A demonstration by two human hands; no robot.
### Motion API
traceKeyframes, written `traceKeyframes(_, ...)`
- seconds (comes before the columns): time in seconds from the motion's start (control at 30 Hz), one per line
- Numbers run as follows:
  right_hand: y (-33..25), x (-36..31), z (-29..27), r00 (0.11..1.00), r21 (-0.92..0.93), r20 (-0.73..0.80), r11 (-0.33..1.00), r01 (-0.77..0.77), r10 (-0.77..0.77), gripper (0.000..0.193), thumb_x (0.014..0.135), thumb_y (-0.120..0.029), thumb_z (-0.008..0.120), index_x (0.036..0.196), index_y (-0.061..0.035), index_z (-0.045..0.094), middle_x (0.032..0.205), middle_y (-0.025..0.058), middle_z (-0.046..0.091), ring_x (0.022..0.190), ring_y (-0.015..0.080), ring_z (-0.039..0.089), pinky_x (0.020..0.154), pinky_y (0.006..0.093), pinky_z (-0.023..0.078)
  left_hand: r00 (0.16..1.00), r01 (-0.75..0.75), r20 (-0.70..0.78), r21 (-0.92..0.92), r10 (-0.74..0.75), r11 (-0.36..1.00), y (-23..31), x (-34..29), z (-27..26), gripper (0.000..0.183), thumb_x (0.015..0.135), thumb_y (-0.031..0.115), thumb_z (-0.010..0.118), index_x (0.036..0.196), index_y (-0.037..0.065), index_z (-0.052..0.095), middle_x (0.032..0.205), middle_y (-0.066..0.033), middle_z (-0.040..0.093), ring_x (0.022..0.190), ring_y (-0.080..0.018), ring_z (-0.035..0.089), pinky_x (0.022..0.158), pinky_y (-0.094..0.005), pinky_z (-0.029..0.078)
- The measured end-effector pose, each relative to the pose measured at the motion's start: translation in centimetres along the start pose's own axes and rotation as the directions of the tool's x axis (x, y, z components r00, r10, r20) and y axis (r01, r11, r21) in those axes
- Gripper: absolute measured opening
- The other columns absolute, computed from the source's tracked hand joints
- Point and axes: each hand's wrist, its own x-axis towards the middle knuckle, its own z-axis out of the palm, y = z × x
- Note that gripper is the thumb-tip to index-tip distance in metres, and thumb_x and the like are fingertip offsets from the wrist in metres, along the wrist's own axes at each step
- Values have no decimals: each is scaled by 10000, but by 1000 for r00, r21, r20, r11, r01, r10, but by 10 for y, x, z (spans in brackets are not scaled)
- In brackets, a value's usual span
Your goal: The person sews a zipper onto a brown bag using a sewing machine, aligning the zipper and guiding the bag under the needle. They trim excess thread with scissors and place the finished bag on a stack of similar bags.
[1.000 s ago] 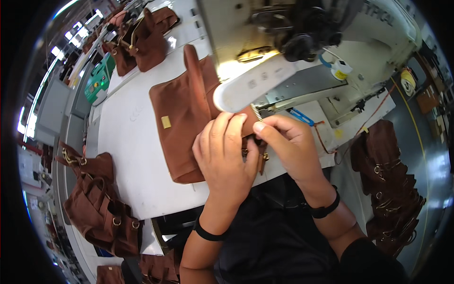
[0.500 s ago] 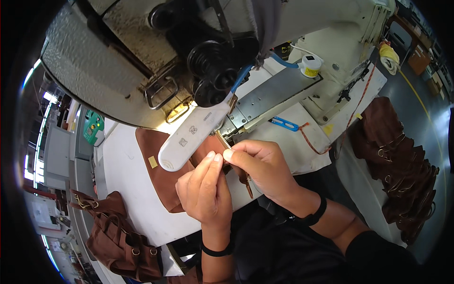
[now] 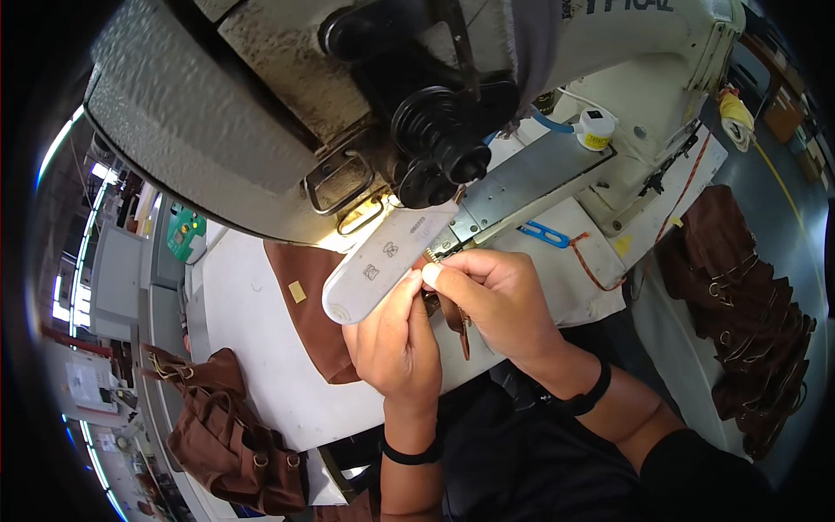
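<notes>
At the sewing machine (image 3: pixel 200 148), my left hand (image 3: pixel 396 344) and my right hand (image 3: pixel 504 300) meet with their fingertips almost touching. Both are closed in a pinch on a brass-toothed zipper (image 3: pixel 430 256), of which only a short length shows by the right thumb. A brown leather piece (image 3: pixel 317 339) lies on the white table (image 3: pixel 235 322) to the left, running under a white lamp arm (image 3: pixel 374 270). A narrow brown strap (image 3: pixel 452 317) hangs below my fingers. The lamp arm hides the needle and presser foot.
Brown leather bags (image 3: pixel 230 435) rest at the lower left. A stack of brown leather pieces with metal rings (image 3: pixel 731 296) lies at the right. On the table are a blue plastic tool (image 3: pixel 544 233) and an orange cord (image 3: pixel 587 271). A small white bottle (image 3: pixel 595 129) sits on the machine bed.
The view has shifted, so the machine, table and bags appear farther right. My hands keep their pinch close to the machine, and less of the zipper shows now.
</notes>
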Motion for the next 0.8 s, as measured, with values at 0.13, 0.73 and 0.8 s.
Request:
traceKeyframes(0.13, -1, 6, 0, 999, -127, 9, 991, 42, -41, 194, 996, -129, 668, 991, 36, 769, 732, 32, 702, 626, 64, 608, 550, 234, 463, 1000, 8, -15, 27, -8, 1000, -7, 5, 3, 222, 838, -92, 742, 1031, 16, 761, 1052, -114, 774, 903, -233, 682, 817, -321, 520)
traceKeyframes(0.73, -23, 11, -12, 996, -432, 51, 897, 93, -78, 305, 954, -280, 705, 854, 2, 763, 587, 113, 657, 501, 154, 626, 504, 313, 462, 996, 92, -1, 18, -92, 996, -8, 13, 8, 191, 874, -63, 706, 1037, 7, 778, 1049, -115, 778, 938, -223, 683, 846, -330, 527)
traceKeyframes(0.8, -25, 9, -13, 995, -442, 41, 892, 99, -90, 309, 958, -290, 700, 855, -6, 766, 582, 111, 656, 496, 159, 627, 504, 317, 465, 996, 90, 3, 4, -90, 996, -9, 13, 9, 189, 875, -60, 708, 1036, 7, 778, 1048, -115, 778, 938, -222, 684, 845, -330, 527)
